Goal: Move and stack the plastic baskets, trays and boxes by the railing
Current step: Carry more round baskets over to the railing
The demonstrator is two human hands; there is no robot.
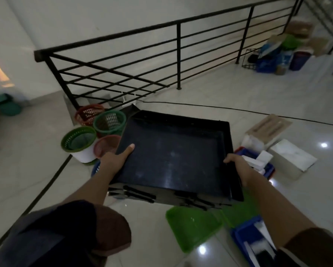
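A large black plastic tray (173, 151) is held up above the floor between both hands. My left hand (116, 160) grips its left rim, thumb lying on the inside. My right hand (239, 166) grips the right rim, fingers curled over the edge. To the left of the tray, near the black railing (178, 54), stand round baskets: a red one (88, 113), a green one (109, 122), another green one (78, 139) and a pinkish one (107, 145). A green tray (192, 226) lies on the floor below the black tray.
A blue tray (252, 241) with white items sits at the lower right; another blue tray (266, 166) with white boxes hides partly behind my right hand. White and cardboard boxes (289, 157) lie to the right. A black cable (239, 109) crosses the tiled floor. Clutter (281, 53) fills the far corner.
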